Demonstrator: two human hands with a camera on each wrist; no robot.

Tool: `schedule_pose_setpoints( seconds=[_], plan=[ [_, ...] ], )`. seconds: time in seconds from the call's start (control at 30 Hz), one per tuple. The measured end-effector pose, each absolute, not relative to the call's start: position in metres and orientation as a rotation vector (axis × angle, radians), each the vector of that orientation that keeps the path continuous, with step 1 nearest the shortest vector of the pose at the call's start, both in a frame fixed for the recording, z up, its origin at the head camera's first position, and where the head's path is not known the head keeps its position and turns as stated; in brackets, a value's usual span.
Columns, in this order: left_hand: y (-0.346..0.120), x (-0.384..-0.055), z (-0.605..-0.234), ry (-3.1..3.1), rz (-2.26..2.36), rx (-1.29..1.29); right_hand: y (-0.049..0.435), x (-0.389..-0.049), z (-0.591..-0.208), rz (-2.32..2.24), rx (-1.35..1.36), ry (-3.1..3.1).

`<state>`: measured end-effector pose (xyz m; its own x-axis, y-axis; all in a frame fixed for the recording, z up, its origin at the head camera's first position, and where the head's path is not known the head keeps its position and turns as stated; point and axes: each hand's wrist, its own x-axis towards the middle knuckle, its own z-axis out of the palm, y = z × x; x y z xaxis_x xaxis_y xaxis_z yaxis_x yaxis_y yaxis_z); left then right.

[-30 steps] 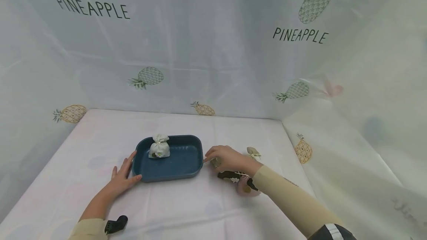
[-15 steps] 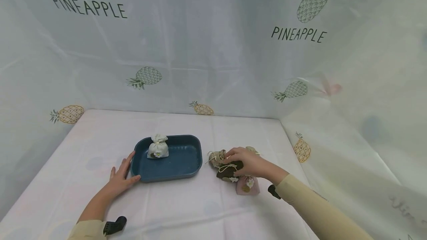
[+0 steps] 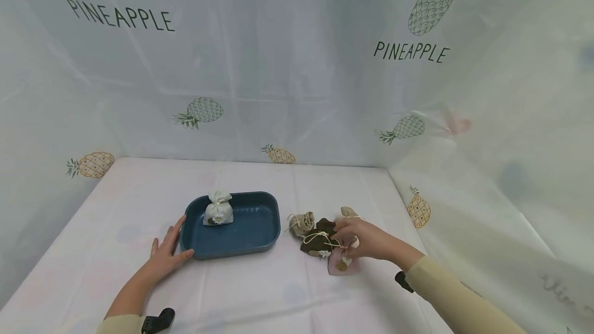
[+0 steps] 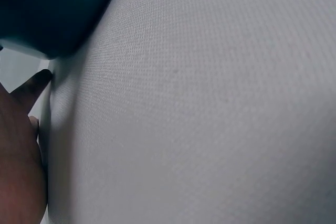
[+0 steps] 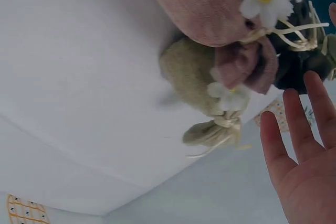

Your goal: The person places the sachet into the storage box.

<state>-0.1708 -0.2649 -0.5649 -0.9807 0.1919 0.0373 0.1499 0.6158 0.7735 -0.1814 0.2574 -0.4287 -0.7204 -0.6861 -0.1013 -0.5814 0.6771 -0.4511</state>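
My left hand [image 3: 163, 261] rests at the left side of a dark blue tray [image 3: 250, 228], fingers spread and touching its edge. A white drawstring pouch [image 3: 218, 212] with a small flower stands inside the tray. My right hand [image 3: 368, 240] hovers at a cluster of small pouches, its fingers extended and apart in the right wrist view. Nearest to it are a dark brown pouch [image 3: 316, 242] and a pink pouch [image 5: 202, 6] with a daisy. An olive-beige pouch [image 5: 191, 72] lies beside the pink one, partly hidden by my hand in the head view. A tan pouch [image 3: 302, 223] sits leftmost.
A white cloth [image 3: 250, 298] covers the table. Behind it and along the sides hangs a pale curtain [image 3: 287, 66] printed with pineapples. The tray stands left of the pouch cluster, with a strip of cloth between them.
My right hand has moved right, from the tan pouch beside the tray, over the dark brown pouch, to beside the pink one. The left hand stays at the tray.
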Motion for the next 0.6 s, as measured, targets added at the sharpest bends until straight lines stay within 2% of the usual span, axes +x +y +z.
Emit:
schedule_pose_setpoints(
  seconds=[0.6],
  plan=[
    [-0.263,-0.169,-0.562,2.801,1.304,0.292,0.282,-0.173,-0.475,-0.604,-0.951,2.676]
  ],
)
